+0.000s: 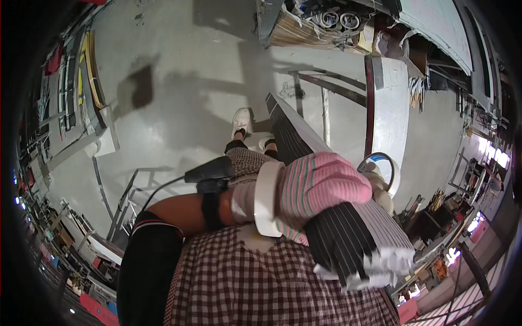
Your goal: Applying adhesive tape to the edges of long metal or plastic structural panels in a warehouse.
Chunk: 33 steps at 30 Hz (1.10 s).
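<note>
So the left hand (pixel 326 185), in a pink striped glove with a chunky white band (pixel 266 200) around the wrist, is right of centre in the frame, draped over a long striped bundle (pixel 342 239) and gripping it, fingers curled over toward the far side. The bundle is dark with thin pale lines on one face and lighter grey on the other. It runs on a slant from just above the middle of the frame to the lower right, where its near end looks ragged and white, close against the checked apron (pixel 228 277).

What looks like the right hand (pixel 381 187), pale glove, is just past the bundle's right edge beside a white ring (pixel 396 176). Mostly hidden, so I honestly can't tell if it's clenched or loose.

The left forearm comes in from the lower left, black sleeve (pixel 149 266) pushed up, with a black device (pixel 209 171) by the wrist and a cable trailing off it. White shoe (pixel 242 120) on the grey floor (pixel 179 119) up near the middle. Upper right has a long white panel (pixel 389 108), and at the top there's a cardboard box (pixel 299 33) near some tape rolls (pixel 349 20).
</note>
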Each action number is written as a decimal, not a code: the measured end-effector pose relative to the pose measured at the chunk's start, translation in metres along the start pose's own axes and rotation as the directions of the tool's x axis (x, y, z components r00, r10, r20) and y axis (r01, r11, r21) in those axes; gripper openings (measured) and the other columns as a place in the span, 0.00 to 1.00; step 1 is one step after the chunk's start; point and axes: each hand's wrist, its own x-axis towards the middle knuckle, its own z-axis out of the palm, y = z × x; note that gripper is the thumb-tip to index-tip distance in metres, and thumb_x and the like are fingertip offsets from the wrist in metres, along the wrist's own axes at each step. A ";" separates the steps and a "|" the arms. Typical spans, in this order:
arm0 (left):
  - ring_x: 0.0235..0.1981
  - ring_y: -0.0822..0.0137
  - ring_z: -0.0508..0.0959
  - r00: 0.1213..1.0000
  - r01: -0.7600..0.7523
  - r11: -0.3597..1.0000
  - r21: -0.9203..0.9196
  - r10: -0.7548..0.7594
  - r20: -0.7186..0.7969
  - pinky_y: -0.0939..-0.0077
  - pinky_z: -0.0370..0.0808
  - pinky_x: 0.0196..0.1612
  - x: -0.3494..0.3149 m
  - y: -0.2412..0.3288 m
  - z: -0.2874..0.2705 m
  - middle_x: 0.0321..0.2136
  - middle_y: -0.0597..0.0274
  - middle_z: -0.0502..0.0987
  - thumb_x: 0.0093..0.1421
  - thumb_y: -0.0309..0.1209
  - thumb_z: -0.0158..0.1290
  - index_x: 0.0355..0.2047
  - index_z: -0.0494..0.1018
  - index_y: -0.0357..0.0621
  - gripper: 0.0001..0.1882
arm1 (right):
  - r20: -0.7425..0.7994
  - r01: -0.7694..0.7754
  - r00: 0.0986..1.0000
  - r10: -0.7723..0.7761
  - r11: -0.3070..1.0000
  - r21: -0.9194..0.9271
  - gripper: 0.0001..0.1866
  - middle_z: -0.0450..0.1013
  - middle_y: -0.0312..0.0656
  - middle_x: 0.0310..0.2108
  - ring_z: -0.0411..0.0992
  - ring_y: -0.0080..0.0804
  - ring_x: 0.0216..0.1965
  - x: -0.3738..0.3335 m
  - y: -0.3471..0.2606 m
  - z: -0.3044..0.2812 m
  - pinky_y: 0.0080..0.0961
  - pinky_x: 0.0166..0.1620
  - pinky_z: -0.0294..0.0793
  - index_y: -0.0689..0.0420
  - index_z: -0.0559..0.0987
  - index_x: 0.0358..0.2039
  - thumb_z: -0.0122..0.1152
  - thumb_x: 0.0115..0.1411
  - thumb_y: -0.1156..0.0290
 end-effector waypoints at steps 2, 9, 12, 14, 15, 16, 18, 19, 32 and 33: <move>0.51 0.48 0.75 0.975 0.220 0.966 -0.133 -0.221 0.005 0.55 0.70 0.57 0.001 -0.001 0.000 0.50 0.49 0.74 0.56 0.66 0.52 0.57 0.68 0.39 0.44 | 0.011 0.044 0.999 -0.044 0.998 -0.037 0.25 0.73 0.38 0.51 0.69 0.30 0.53 0.001 0.003 0.001 0.27 0.59 0.68 0.57 0.67 0.60 0.61 0.65 0.70; 0.51 0.49 0.77 0.997 -0.044 0.999 -0.017 0.045 0.056 0.55 0.70 0.58 0.010 0.001 0.005 0.48 0.49 0.76 0.60 0.50 0.61 0.58 0.68 0.39 0.34 | -0.036 0.047 0.998 -0.052 0.990 -0.130 0.28 0.73 0.38 0.55 0.67 0.34 0.59 0.000 0.020 -0.002 0.31 0.65 0.64 0.55 0.65 0.64 0.62 0.66 0.68; 0.50 0.54 0.77 0.902 0.353 0.905 -0.238 -0.397 -0.171 0.57 0.68 0.63 0.013 -0.008 0.008 0.48 0.49 0.74 0.56 0.47 0.65 0.56 0.68 0.38 0.35 | 0.042 0.092 0.995 -0.086 0.982 -0.167 0.30 0.73 0.38 0.56 0.66 0.36 0.61 -0.001 0.039 0.004 0.33 0.67 0.62 0.54 0.64 0.66 0.62 0.66 0.67; 0.51 0.53 0.76 0.934 0.326 0.945 -0.005 -0.323 -0.150 0.55 0.66 0.65 0.013 -0.010 0.008 0.48 0.50 0.74 0.55 0.49 0.66 0.56 0.68 0.38 0.36 | -0.067 0.137 0.984 -0.163 0.946 -0.293 0.34 0.71 0.41 0.59 0.64 0.38 0.63 -0.004 0.057 0.012 0.35 0.69 0.60 0.54 0.62 0.68 0.63 0.66 0.63; 0.51 0.51 0.75 0.982 0.191 0.945 0.265 -0.183 -0.055 0.54 0.64 0.66 0.012 -0.009 0.007 0.48 0.51 0.75 0.55 0.51 0.65 0.55 0.68 0.38 0.37 | -0.185 0.135 0.957 -0.222 0.910 -0.392 0.37 0.69 0.43 0.61 0.63 0.39 0.65 0.000 0.068 0.016 0.36 0.69 0.59 0.54 0.59 0.70 0.64 0.65 0.61; 0.54 0.48 0.74 0.997 0.070 0.980 0.188 -0.071 -0.003 0.51 0.62 0.68 0.012 -0.010 0.004 0.49 0.53 0.76 0.54 0.54 0.63 0.56 0.69 0.37 0.39 | -0.225 0.075 0.952 -0.207 0.872 -0.484 0.37 0.68 0.44 0.61 0.63 0.40 0.65 -0.006 0.077 0.023 0.37 0.69 0.59 0.55 0.60 0.70 0.64 0.65 0.59; 0.54 0.51 0.75 0.993 0.112 0.987 0.117 -0.116 0.024 0.52 0.64 0.66 0.009 -0.011 0.000 0.49 0.52 0.76 0.55 0.54 0.63 0.56 0.68 0.36 0.39 | -0.299 0.005 0.915 -0.271 0.748 -0.664 0.37 0.67 0.45 0.63 0.64 0.41 0.64 -0.007 0.098 0.032 0.37 0.69 0.61 0.55 0.60 0.70 0.62 0.66 0.56; 0.53 0.54 0.76 0.986 0.163 0.985 0.049 -0.165 0.024 0.54 0.67 0.65 0.008 -0.009 0.000 0.49 0.52 0.76 0.56 0.51 0.64 0.56 0.68 0.36 0.37 | -0.333 -0.023 0.880 -0.338 0.670 -0.742 0.37 0.66 0.46 0.64 0.64 0.42 0.64 -0.003 0.106 0.034 0.37 0.68 0.62 0.56 0.60 0.70 0.62 0.66 0.54; 0.65 0.51 0.66 0.732 0.679 0.716 0.163 -0.641 -0.233 0.58 0.60 0.69 -0.020 -0.064 -0.002 0.61 0.47 0.66 0.43 0.47 0.74 0.67 0.52 0.38 0.59 | 0.061 0.370 0.928 -0.368 0.887 -0.275 0.31 0.67 0.45 0.64 0.67 0.43 0.63 0.106 0.048 0.049 0.42 0.63 0.67 0.54 0.68 0.66 0.55 0.67 0.51; 0.66 0.51 0.65 0.770 0.589 0.806 0.053 -0.541 -0.338 0.58 0.59 0.70 -0.033 -0.071 -0.002 0.64 0.46 0.64 0.48 0.45 0.71 0.71 0.46 0.38 0.59 | 0.145 0.392 0.920 -0.365 0.868 -0.305 0.29 0.67 0.45 0.64 0.68 0.42 0.62 0.117 0.047 0.041 0.42 0.61 0.71 0.54 0.66 0.67 0.52 0.69 0.55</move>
